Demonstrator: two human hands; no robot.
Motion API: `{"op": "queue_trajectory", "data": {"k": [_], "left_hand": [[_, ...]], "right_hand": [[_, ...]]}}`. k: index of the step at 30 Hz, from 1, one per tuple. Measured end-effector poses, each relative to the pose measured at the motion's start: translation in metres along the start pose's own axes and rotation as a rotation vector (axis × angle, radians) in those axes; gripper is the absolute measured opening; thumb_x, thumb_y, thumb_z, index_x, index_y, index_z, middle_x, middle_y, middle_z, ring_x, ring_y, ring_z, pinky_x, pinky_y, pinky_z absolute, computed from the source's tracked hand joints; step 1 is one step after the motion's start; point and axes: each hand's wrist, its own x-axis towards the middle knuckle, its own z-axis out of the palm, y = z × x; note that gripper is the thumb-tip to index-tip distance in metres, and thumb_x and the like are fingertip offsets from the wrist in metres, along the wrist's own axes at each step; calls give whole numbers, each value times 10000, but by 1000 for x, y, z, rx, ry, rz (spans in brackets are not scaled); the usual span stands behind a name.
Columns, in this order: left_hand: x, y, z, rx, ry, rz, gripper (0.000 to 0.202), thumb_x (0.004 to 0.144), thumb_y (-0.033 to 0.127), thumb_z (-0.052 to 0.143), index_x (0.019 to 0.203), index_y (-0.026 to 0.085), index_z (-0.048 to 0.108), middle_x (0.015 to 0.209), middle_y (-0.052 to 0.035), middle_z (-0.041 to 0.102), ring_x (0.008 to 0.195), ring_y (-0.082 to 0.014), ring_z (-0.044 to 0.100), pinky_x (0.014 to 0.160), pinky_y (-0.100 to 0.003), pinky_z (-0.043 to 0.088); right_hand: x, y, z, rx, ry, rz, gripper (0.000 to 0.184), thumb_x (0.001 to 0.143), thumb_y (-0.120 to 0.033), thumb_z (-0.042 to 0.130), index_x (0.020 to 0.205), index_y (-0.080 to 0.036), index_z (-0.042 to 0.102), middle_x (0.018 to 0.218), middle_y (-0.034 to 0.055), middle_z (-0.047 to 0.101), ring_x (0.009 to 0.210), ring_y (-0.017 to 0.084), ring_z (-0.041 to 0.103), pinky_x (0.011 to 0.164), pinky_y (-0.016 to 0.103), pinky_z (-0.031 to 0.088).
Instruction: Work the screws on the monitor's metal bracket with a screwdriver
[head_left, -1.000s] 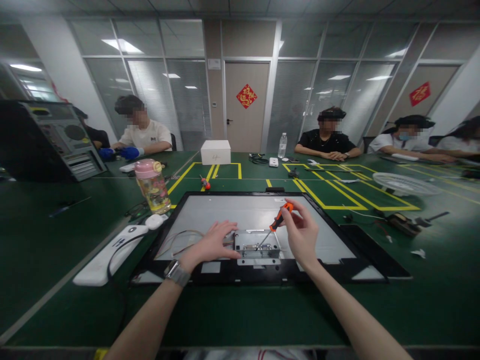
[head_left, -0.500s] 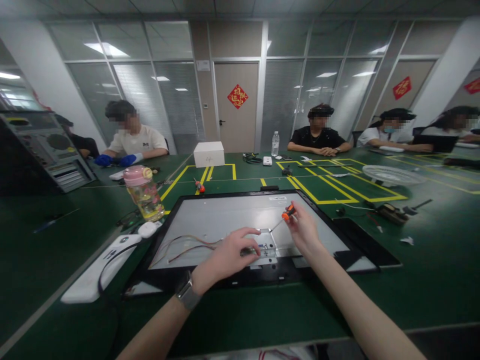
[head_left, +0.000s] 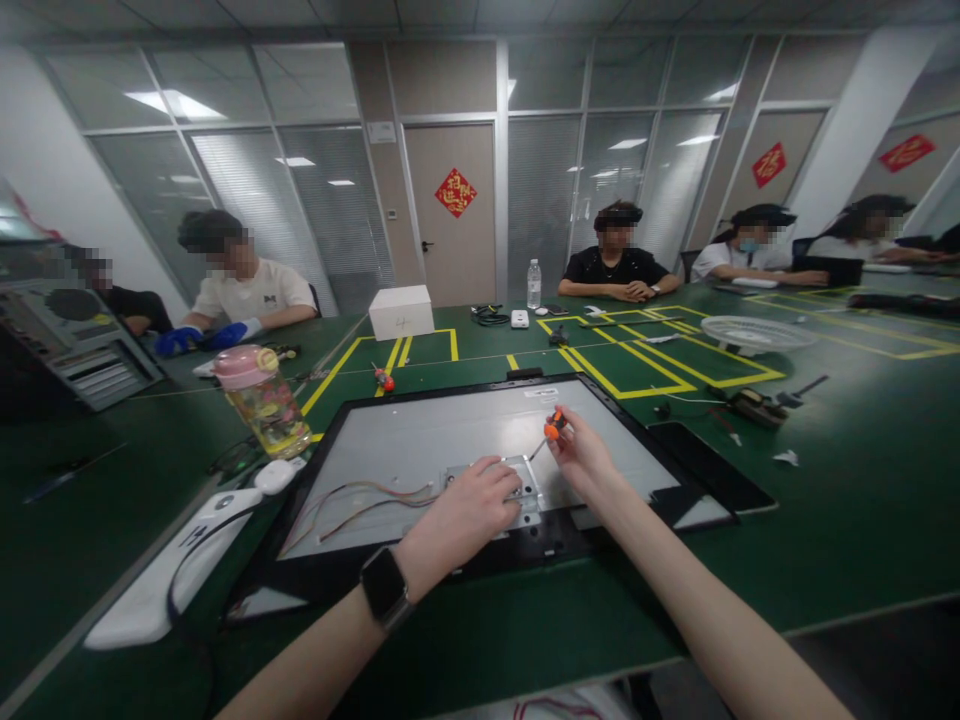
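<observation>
A flat monitor panel (head_left: 420, 440) with a black frame lies face down on the green table. Near its front edge sits a small metal bracket plate (head_left: 525, 485). My left hand (head_left: 469, 505) rests on that plate with its fingers curled over the top. My right hand (head_left: 581, 455) grips a small orange-handled screwdriver (head_left: 553, 424), its thin shaft slanting down to the left towards the plate. Thin coloured wires (head_left: 360, 497) run across the panel left of my left hand.
A pink-lidded bottle (head_left: 259, 398), a white power strip (head_left: 176, 565) with a black cable and a white mouse-like item (head_left: 275, 475) lie left of the panel. A white box (head_left: 401, 312), a water bottle (head_left: 533, 284) and a fan grille (head_left: 754, 332) stand further back. Several people sit around the table.
My left hand slid from the panel's left part onto the metal plate. My right hand with the screwdriver pulled back slightly. The camera view turned, shifting everything leftwards.
</observation>
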Motion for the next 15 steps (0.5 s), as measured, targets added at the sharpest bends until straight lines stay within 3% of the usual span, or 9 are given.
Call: {"op": "queue_trajectory", "data": {"k": [4, 8, 15], "left_hand": [[1, -2, -2, -300, 68, -146, 78, 864, 96, 593, 880, 153, 644, 938, -40, 655, 888, -172, 610, 830, -283, 485], [1, -9, 1, -659, 185, -325, 119, 836, 74, 604, 882, 161, 671, 845, -8, 687, 797, -125, 640, 764, -211, 479], [1, -10, 7, -702, 198, -326, 174, 832, 76, 584, 864, 181, 720, 870, -21, 699, 798, -131, 648, 751, -217, 484]], "right_hand": [[2, 0, 0, 7, 12, 11, 192, 893, -119, 560, 705, -157, 575, 470, -43, 582, 371, 62, 561, 343, 92, 469], [2, -2, 0, 10, 19, 27, 209, 909, -119, 527, 708, -155, 572, 469, -43, 578, 368, 61, 556, 345, 97, 466], [0, -3, 1, 11, 16, 43, 192, 874, -131, 585, 686, -161, 565, 464, -47, 574, 363, 64, 547, 337, 99, 462]]}}
